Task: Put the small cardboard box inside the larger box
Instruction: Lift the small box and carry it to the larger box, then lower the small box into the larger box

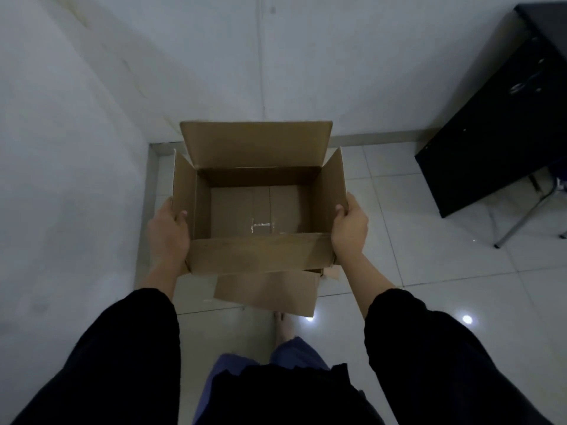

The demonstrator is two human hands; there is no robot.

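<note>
I hold an open brown cardboard box (pixel 260 253) in the air in front of me, its flaps up and its inside bare down to the taped bottom. My left hand (pixel 167 231) grips its left side flap, thumb inside. My right hand (pixel 349 227) grips the right side flap the same way. Just below the held box, a second piece of brown cardboard (pixel 267 291) shows, partly hidden; whether it is another box I cannot tell.
White walls meet in a corner behind the box. The floor is glossy white tile (pixel 429 271). A black table (pixel 503 124) with metal legs stands at the right. My bare foot (pixel 283 329) is below the box.
</note>
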